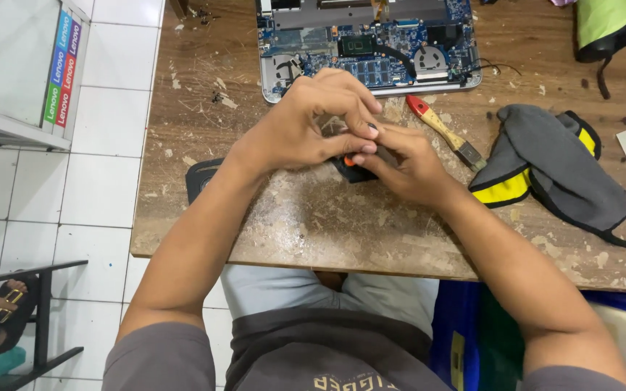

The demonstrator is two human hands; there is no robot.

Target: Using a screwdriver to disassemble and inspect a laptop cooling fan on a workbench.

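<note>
My left hand and my right hand meet over the middle of a worn wooden table. Together they grip a small black and orange tool, mostly hidden by the fingers. My left fingers curl over its top and my right hand holds it from below. Just beyond the hands lies an opened laptop with its blue circuit board, fan and chips exposed.
A small brush with a red and yellow handle lies right of the hands. A grey, yellow and black cloth pouch sits further right. A dark flat object peeks out under my left forearm. White floor tiles and another person's sandalled foot lie left.
</note>
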